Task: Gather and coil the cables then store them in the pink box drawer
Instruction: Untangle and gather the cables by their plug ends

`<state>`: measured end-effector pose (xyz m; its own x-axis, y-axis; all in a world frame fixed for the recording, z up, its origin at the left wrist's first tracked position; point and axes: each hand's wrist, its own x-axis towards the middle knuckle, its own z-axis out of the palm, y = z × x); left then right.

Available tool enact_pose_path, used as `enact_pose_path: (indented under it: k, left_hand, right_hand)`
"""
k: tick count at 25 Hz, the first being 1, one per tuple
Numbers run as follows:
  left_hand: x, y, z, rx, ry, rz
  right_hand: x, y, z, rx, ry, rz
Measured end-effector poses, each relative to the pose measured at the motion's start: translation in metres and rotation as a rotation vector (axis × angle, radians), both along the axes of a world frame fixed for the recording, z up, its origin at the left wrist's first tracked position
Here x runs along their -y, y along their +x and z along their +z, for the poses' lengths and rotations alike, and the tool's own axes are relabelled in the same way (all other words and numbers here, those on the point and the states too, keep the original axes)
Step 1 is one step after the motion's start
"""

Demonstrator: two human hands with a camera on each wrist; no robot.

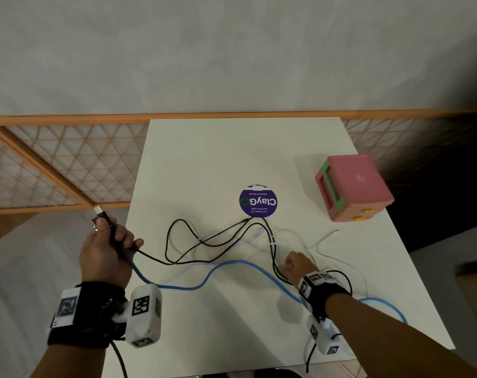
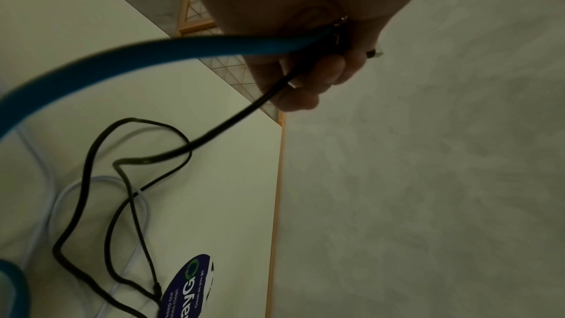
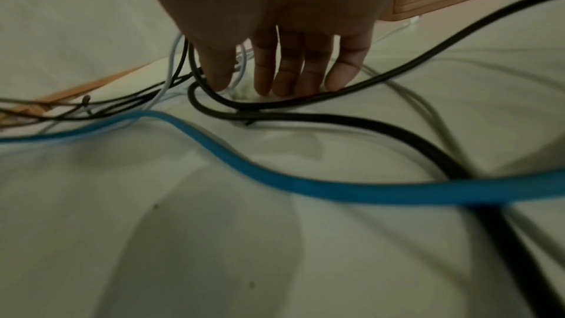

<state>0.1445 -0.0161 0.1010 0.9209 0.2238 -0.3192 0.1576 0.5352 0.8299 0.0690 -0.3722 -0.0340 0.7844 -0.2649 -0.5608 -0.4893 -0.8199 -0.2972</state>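
Observation:
My left hand (image 1: 109, 241) is raised off the table's left edge and grips the plug ends of the black cable (image 1: 177, 241) and the thick blue cable (image 1: 218, 268); its curled fingers (image 2: 308, 79) wrap both. The cables trail in loose loops across the white table (image 1: 231, 159), mixed with thin white cables (image 1: 327, 241). My right hand (image 1: 295, 264) is lowered onto the tangle, fingers (image 3: 293, 69) straight and pointing down, tips touching the table by a black loop (image 3: 244, 105). The pink box (image 1: 354, 186), with a green handle and yellow knobs, stands at the right.
A round purple sticker (image 1: 258, 201) lies at the table's middle. An orange lattice screen (image 1: 68, 165) runs behind and left of the table. The blue cable loops off towards the table's right front edge (image 1: 389, 309).

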Motion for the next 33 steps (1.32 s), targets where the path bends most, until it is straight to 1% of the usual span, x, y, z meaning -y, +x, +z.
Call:
enact_pose_path:
  k: [3, 5, 7, 9, 11, 13, 16, 18, 19, 20, 23, 24, 26, 28, 29, 30, 32, 33]
  left_hand:
    - [0.008, 0.003, 0.009, -0.053, -0.003, -0.008]
    - [0.009, 0.006, 0.016, -0.024, 0.067, 0.0]
    - [0.009, 0.01, 0.025, 0.029, 0.12, -0.002]
    - [0.007, 0.015, 0.038, 0.068, 0.129, 0.002]
    - [0.008, 0.023, 0.051, 0.1, 0.098, -0.006]
    - [0.015, 0.03, 0.061, 0.12, 0.065, -0.032]
    - [0.033, 0.036, 0.068, 0.137, 0.045, -0.101]
    - [0.046, 0.037, 0.07, 0.139, 0.042, -0.142]
    - [0.051, 0.038, 0.07, 0.145, 0.041, -0.159]
    - [0.054, 0.039, 0.07, 0.146, 0.043, -0.174]
    - [0.056, 0.036, 0.064, 0.121, 0.055, -0.194]
    - [0.055, 0.035, 0.061, 0.115, 0.064, -0.196]
    - [0.053, 0.032, 0.058, 0.104, 0.081, -0.202]
    - [0.052, 0.03, 0.054, 0.087, 0.105, -0.207]
    - [0.052, 0.029, 0.053, 0.083, 0.116, -0.212]
    - [0.051, 0.029, 0.052, 0.081, 0.131, -0.218]
    - [0.049, 0.028, 0.049, 0.079, 0.164, -0.229]
    - [0.049, 0.027, 0.049, 0.079, 0.175, -0.236]
  right_hand:
    - [-0.007, 0.004, -0.005, -0.008, -0.097, 0.061]
    - [-0.007, 0.006, 0.007, 0.001, -0.081, 0.018]
    - [0.007, 0.011, 0.028, 0.059, 0.015, -0.107]
    - [0.028, 0.018, 0.062, 0.226, 0.131, -0.241]
    - [0.043, 0.028, 0.109, 0.389, 0.253, -0.306]
    - [0.049, 0.037, 0.153, 0.49, 0.438, -0.357]
    - [0.045, 0.045, 0.201, 0.556, 0.671, -0.383]
    - [0.039, 0.046, 0.207, 0.523, 0.77, -0.365]
    - [0.037, 0.045, 0.2, 0.487, 0.743, -0.337]
    - [0.037, 0.044, 0.185, 0.444, 0.65, -0.29]
    - [0.043, 0.026, 0.118, 0.27, 0.215, -0.117]
    - [0.046, 0.019, 0.095, 0.212, 0.121, -0.091]
    - [0.051, 0.007, 0.061, 0.108, 0.041, -0.077]
    - [0.053, 0.003, 0.041, -0.029, -0.006, -0.013]
    - [0.053, 0.006, 0.04, -0.044, -0.024, 0.001]
    - [0.052, 0.012, 0.044, 0.007, -0.052, 0.003]
    - [0.052, 0.032, 0.054, 0.21, -0.135, -0.007]
    - [0.053, 0.044, 0.057, 0.275, -0.194, 0.003]
